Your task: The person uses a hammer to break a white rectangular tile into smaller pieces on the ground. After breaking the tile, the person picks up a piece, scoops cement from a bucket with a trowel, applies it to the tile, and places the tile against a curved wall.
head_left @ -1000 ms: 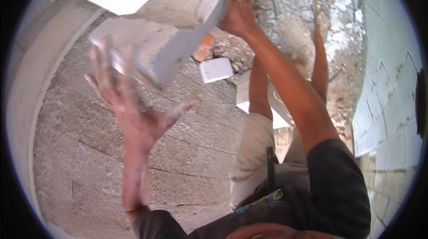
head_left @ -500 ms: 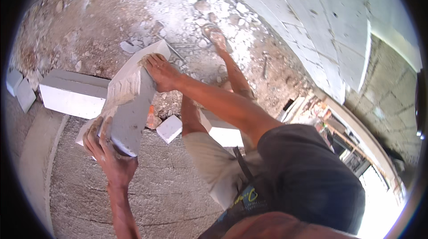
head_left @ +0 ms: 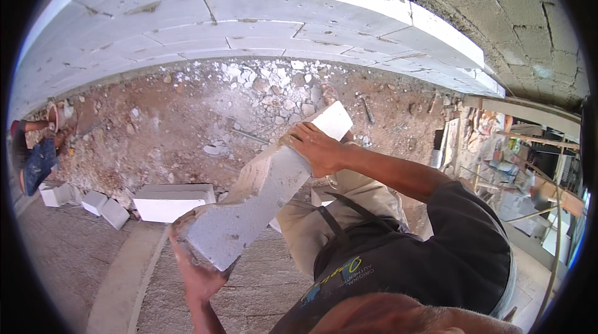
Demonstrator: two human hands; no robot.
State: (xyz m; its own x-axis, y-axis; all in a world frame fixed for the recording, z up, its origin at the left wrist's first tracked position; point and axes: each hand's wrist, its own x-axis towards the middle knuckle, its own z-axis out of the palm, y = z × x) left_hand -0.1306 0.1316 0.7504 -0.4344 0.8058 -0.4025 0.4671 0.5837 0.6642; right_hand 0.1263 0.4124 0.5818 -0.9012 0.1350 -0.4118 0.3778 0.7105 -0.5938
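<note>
A long, light grey-white aerated concrete block (head_left: 249, 203) is held up in front of my body, slanting from lower left to upper right. One long face looks rough and hollowed, with a beige tint. My left hand (head_left: 202, 271) grips the lower-left end from beneath and the side; its fingertips are partly hidden behind the block. My right hand (head_left: 314, 147) is wrapped over the upper edge near the far right end, fingers curled round it.
White blocks (head_left: 171, 203) lie in a row along the edge of a rough grey slab (head_left: 249, 296). Rubble (head_left: 274, 88) covers the dirt by a white block wall (head_left: 249, 28). Another person (head_left: 37, 159) is at far left. Wood and debris (head_left: 529, 172) are piled at right.
The view has swung toward the wall, bringing another person into sight at left. Both hands keep hold of the block, which is now tilted flatter and farther right in view.
</note>
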